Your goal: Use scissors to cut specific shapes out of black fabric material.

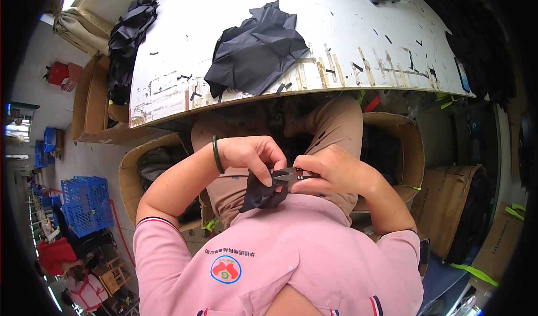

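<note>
Item: trimming step. I see left hand (252,154) pinching black cloth scrap (262,191); right hand (330,171) clenched on snips (291,175) (blades at cloth). Next, I judge: a steady, close cut.

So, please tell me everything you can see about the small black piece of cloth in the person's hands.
The small black piece of cloth is dark, thin and matte, like a light woven fabric. It is crumpled and hangs limp, close to the pink shirt and above the lap. The left hand pinches its upper edge with the fingertips. The right hand holds a small snipping tool whose tip meets the same upper edge. It hangs below the table edge, apart from the larger black cloth on top.
</note>
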The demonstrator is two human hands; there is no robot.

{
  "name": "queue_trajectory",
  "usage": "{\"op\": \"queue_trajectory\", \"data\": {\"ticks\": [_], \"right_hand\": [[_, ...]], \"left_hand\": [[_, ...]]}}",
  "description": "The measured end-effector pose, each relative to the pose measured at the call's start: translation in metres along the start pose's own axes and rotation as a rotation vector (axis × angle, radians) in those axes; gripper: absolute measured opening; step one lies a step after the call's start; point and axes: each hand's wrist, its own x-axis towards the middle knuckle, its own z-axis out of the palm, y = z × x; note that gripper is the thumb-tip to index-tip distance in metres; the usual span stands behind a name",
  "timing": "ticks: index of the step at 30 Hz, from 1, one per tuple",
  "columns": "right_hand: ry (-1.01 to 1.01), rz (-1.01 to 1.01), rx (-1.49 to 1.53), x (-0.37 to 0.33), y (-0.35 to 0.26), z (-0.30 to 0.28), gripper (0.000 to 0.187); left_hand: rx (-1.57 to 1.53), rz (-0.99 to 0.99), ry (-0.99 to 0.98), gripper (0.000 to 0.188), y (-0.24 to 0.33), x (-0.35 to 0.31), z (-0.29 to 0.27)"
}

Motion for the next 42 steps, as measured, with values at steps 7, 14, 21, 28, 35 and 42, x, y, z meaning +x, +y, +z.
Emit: {"op": "queue_trajectory", "data": {"ticks": [7, 14, 21, 28, 35, 42], "right_hand": [[0.010, -0.050, -0.055, 0.002, 0.002, 0.000, 0.036], [-0.034, -0.082, -0.050, 0.007, -0.001, -0.002, 0.035], [0.141, 0.078, 0.036, 0.000, 0.007, 0.000, 0.037], [0.502, 0.112, -0.133, -0.002, -0.004, 0.019, 0.039], [0.494, 0.123, -0.119, 0.001, -0.005, 0.020, 0.033], [0.393, 0.204, 0.096, -0.001, -0.005, 0.015, 0.035]], "left_hand": [[-0.001, -0.043, 0.008, 0.015, 0.000, -0.001, 0.001], [-0.028, -0.106, -0.007, 0.014, 0.004, 0.001, 0.006], [-0.063, 0.094, 0.213, 0.015, -0.003, -0.001, 0.008], [-0.008, 0.553, 0.715, 0.011, -0.008, 0.010, 0.023], [0.135, 0.586, 0.661, 0.011, -0.011, 0.010, 0.025], [0.170, 0.588, 0.666, 0.009, -0.015, 0.009, 0.025]]}}
